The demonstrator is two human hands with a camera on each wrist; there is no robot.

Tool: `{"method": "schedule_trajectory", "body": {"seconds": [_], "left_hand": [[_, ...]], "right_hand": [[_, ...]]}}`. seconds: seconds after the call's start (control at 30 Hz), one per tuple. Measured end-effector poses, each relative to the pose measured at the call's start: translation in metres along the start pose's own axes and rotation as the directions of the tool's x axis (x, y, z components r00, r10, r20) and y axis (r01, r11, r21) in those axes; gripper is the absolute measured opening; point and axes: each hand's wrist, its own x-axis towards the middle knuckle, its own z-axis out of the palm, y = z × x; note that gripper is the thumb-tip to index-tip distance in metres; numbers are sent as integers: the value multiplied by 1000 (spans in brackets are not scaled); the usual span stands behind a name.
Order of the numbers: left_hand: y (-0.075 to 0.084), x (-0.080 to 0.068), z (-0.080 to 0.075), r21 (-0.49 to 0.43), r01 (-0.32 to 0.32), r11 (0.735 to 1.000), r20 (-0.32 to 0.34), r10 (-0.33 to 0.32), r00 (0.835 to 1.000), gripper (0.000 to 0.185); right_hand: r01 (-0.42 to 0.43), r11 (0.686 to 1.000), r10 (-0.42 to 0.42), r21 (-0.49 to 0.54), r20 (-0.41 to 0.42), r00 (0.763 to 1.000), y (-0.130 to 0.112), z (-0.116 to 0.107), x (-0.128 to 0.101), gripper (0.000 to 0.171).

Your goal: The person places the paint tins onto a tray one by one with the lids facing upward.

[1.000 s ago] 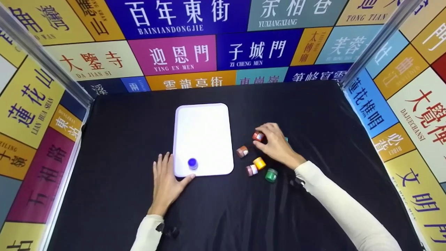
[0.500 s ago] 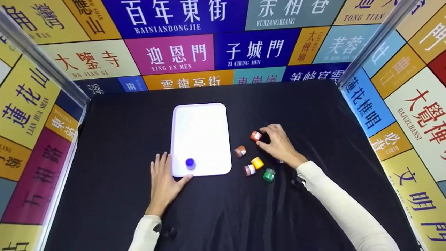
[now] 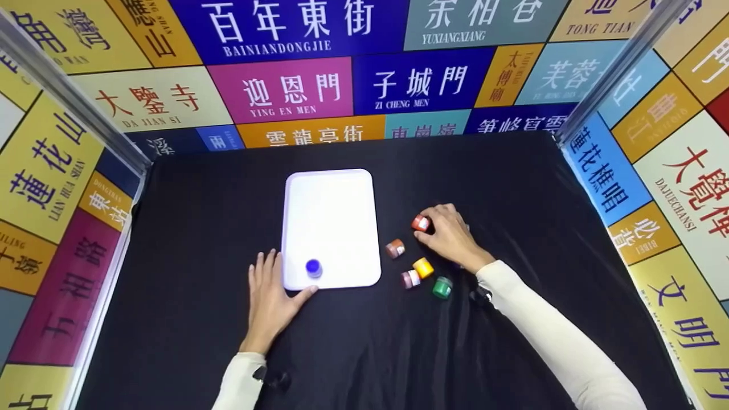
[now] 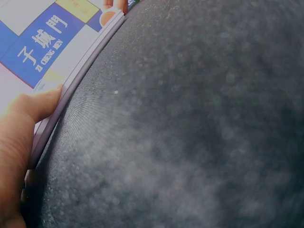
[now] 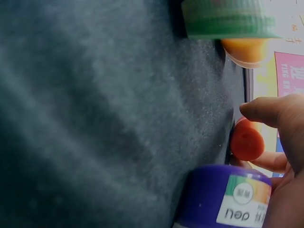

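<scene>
A white tray (image 3: 333, 210) lies on the black cloth, with a blue-lidded jar (image 3: 314, 267) standing in its near corner. My left hand (image 3: 272, 293) lies flat beside the tray, and its thumb (image 4: 33, 107) touches the tray's rim (image 4: 80, 71). To the right of the tray, my right hand (image 3: 430, 223) pinches a red-lidded jar (image 3: 421, 222) with thumb and fingers; the right wrist view shows the same red-lidded jar (image 5: 247, 139) between them. A purple jar (image 5: 228, 197) with a white label sits under that palm.
More small jars stand loose on the cloth near the right hand: brown (image 3: 394, 248), yellow (image 3: 423, 267), dark red (image 3: 410, 278) and green (image 3: 442, 287). Colourful sign panels wall in the cloth on three sides.
The right hand's fingers eased off the red-lidded jar half a second ago and have closed on it again. The left hand and the tray have not moved.
</scene>
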Motion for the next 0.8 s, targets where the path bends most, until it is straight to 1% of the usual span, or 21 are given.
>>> {"method": "schedule_trajectory", "body": {"seconds": [0.2, 0.43, 0.6, 0.8], "left_hand": [[0, 0, 0, -5, 4, 1000, 7, -4, 1000, 116], [1, 0, -1, -8, 9, 1000, 13, -9, 1000, 117], [1, -1, -1, -10, 6, 1000, 12, -6, 1000, 117], [0, -1, -1, -13, -5, 1000, -5, 4, 1000, 115]], "right_hand": [[51, 999, -52, -14, -30, 998, -1, 1, 1, 39], [49, 999, -49, 11, -54, 997, -3, 2, 2, 31], [71, 997, -68, 27, -82, 994, -5, 3, 2, 31], [91, 994, -86, 54, -91, 992, -12, 2, 2, 31]]}}
